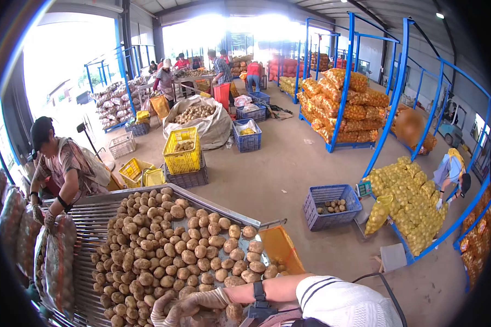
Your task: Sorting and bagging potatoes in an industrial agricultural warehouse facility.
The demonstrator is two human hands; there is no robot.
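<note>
My right hand (188,306), in a pale work glove with a dark strap at the wrist, reaches left across the near end of the sorting table. Its fingers are bent down among the loose potatoes (159,245), with one potato showing beside them; whether they grip it is not plain. My left hand is out of view. Brown, soil-dusted potatoes cover much of the metal table (212,204) and spread onto its slatted roller part (90,220). An orange mesh bag (284,247) hangs at the table's right edge, with potatoes at its mouth.
Across the table at left, a gloved co-worker (71,163) holds a filled mesh sack (59,261). A blue crate (331,206) with some potatoes stands on the floor at right. Beyond it are stacked yellow sacks (405,204), another bending person (450,171) and blue frames (386,102).
</note>
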